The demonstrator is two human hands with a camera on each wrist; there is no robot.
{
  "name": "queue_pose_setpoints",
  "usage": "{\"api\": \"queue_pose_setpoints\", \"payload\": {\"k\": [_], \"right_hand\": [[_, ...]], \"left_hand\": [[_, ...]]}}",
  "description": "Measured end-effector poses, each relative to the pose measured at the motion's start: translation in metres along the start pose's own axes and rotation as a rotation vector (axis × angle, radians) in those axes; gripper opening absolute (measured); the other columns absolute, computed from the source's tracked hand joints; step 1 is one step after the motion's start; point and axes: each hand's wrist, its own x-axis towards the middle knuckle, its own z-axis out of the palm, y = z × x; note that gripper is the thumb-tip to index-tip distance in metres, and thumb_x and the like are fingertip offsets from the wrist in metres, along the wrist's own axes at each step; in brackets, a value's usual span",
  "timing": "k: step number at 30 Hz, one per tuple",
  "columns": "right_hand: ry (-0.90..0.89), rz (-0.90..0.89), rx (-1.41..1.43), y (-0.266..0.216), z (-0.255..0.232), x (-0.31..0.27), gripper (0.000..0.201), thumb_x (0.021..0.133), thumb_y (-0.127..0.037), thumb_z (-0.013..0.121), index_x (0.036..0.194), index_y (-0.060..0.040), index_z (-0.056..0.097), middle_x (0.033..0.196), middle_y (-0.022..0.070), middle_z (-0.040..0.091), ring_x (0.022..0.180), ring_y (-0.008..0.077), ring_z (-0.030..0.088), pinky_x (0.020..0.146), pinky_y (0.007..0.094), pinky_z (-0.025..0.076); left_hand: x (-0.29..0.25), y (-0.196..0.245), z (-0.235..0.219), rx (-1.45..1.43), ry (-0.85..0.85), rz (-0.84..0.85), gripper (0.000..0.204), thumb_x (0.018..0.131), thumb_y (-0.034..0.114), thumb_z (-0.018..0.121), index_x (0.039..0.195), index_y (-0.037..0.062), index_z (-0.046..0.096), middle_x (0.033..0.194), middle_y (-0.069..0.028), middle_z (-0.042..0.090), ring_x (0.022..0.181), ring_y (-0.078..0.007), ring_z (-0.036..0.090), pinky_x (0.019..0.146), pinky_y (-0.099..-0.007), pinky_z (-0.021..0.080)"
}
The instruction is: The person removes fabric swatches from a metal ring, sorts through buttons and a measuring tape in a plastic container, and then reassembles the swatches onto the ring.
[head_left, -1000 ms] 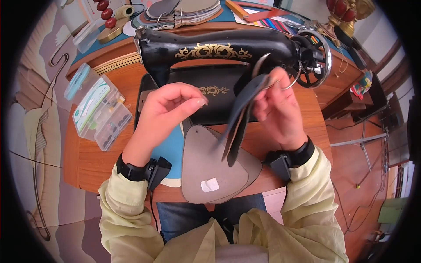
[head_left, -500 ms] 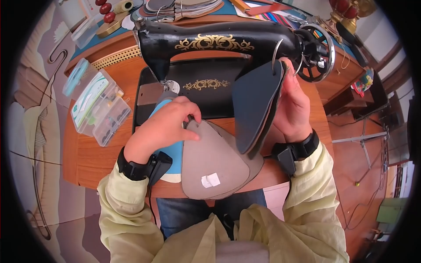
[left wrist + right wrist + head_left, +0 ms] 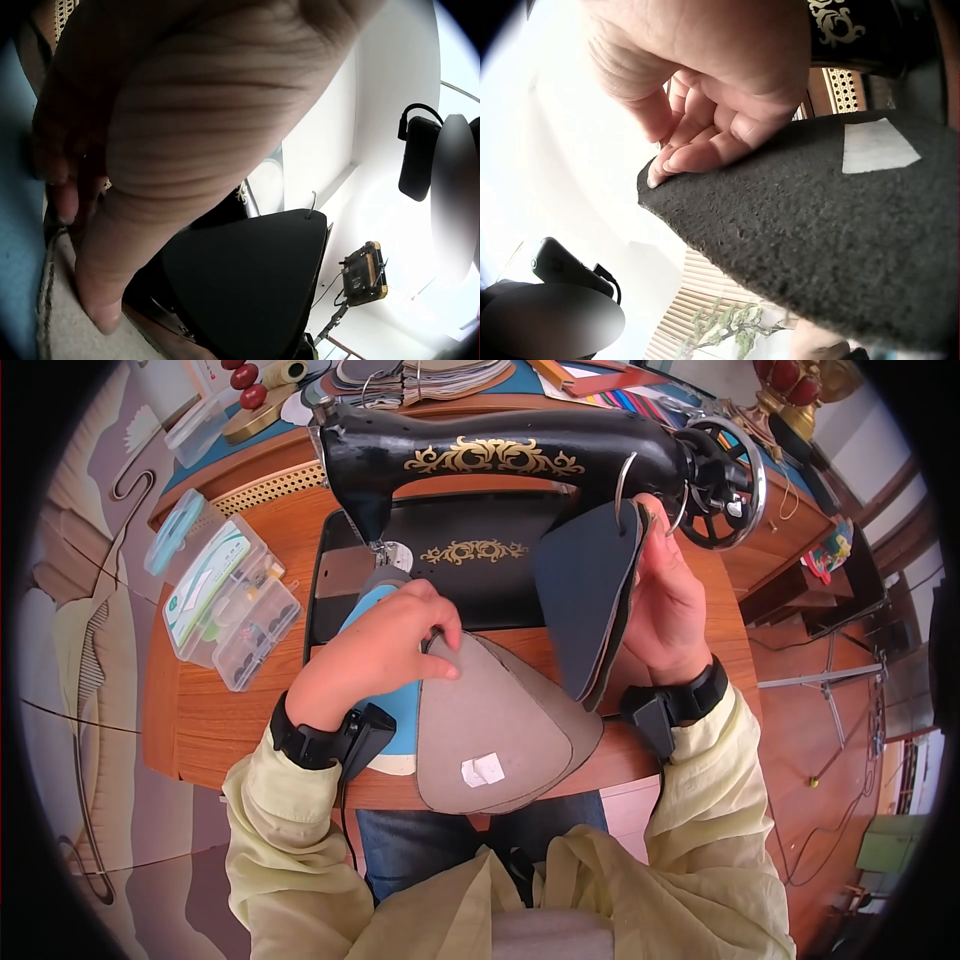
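In the head view the left hand (image 3: 385,645) pinches the top corner of a grey-beige rounded triangular piece (image 3: 485,710) with a white label, lying at the table's front edge over another grey piece. A blue piece (image 3: 400,725) lies beneath, to its left. The right hand (image 3: 668,595) pinches the top corner of several dark blue pieces (image 3: 588,595), which hang upright from a metal ring (image 3: 626,485). The right wrist view shows a dark, rough back face (image 3: 795,225) with a white label, the fingertips at its corner.
A black sewing machine (image 3: 500,452) with gold ornament stands behind the hands, its handwheel (image 3: 755,485) at the right. A clear plastic box (image 3: 245,620) with small parts lies open at the left. Swatch stacks (image 3: 440,382) and rulers (image 3: 610,380) lie at the back.
The left hand has come down onto the beige piece's corner and grips it. The dark pieces have turned to show their blue face and shifted slightly right; the right hand still holds them.
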Motion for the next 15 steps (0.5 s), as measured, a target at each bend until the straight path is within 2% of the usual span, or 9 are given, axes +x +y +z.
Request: {"api": "queue_pose_setpoints", "payload": {"k": [3,6,9,12,15], "right_hand": [[0.01,0.0,0.0,0.0004,0.0008,0.0002,0.011,0.1,-0.021,0.051,0.105,-0.0116,0.05,0.088,0.0045,0.064,0.073,0.0092,0.059,0.062,0.0217,0.05],[0.011,0.003,0.017,0.0006,0.0019,0.0001,0.011,0.1,-0.021,0.051,0.105,-0.0117,0.05,0.088,0.0045,0.064,0.074,0.0092,0.058,0.063,0.0222,0.05],[-0.008,0.004,0.016,0.0015,0.0,0.0006,0.01,0.1,-0.021,0.051,0.105,-0.0117,0.05,0.089,0.0045,0.064,0.075,0.0091,0.058,0.063,0.0226,0.049],[-0.005,0.01,0.017,0.0011,-0.0003,0.0005,0.01,0.1,-0.021,0.05,0.105,-0.0118,0.05,0.089,0.0046,0.064,0.075,0.0091,0.058,0.063,0.0226,0.049],[0.005,0.011,0.016,0.0013,-0.0003,0.0002,0.011,0.1,-0.021,0.05,0.106,-0.0118,0.05,0.089,0.0045,0.065,0.075,0.009,0.058,0.063,0.0225,0.049]], "left_hand": [[0.0013,0.003,0.0006,-0.013,0.044,-0.015,0.038,0.071,0.012,0.079,0.103,0.0038,0.06,0.09,-0.0079,0.055,0.086,-0.0204,0.056,0.075,-0.0318,0.046],[0.0023,0.0028,-0.0014,-0.101,-0.055,-0.085,0.042,0.072,0.01,0.079,0.106,0.002,0.057,0.082,-0.0075,0.055,0.078,-0.0188,0.056,0.071,-0.0307,0.047],[0.003,0.0005,-0.0006,-0.087,-0.064,-0.081,0.039,0.071,0.01,0.08,0.102,0.0024,0.057,0.078,-0.0066,0.055,0.071,-0.0185,0.055,0.067,-0.0309,0.047],[0.0032,0.0007,-0.0007,-0.046,-0.083,-0.088,0.039,0.071,0.009,0.08,0.102,0.0028,0.057,0.082,-0.0068,0.054,0.076,-0.0186,0.055,0.069,-0.0306,0.046],[0.001,-0.0021,0.0037,-0.033,0.0,-0.007,0.037,0.071,0.009,0.079,0.099,0.0035,0.056,0.086,-0.0069,0.052,0.081,-0.019,0.053,0.071,-0.0309,0.046]]}}
